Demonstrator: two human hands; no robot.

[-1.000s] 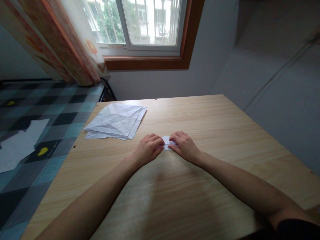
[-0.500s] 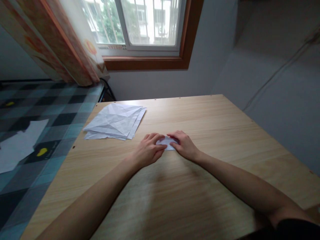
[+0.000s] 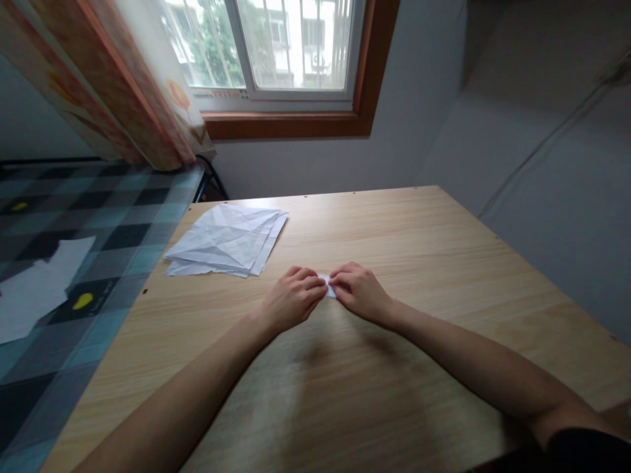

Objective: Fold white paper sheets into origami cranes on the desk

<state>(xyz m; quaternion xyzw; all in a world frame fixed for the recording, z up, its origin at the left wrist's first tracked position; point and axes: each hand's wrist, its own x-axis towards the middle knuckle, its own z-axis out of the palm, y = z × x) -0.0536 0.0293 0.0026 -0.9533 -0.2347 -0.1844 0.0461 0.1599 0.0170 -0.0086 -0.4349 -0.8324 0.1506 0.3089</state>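
Head camera: Across a pale wooden table (image 3: 419, 249), creased white sheets (image 3: 227, 240) lie stacked at far left; the left hand (image 3: 293, 295) and right hand (image 3: 363, 293), fingers drawn together, pinch a small white paper (image 3: 330, 290) between them near the table's middle.

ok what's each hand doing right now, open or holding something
Left hand: closed, fingers gripping the small white paper from its left side.
Right hand: closed, fingers pinching the same paper from its right side.
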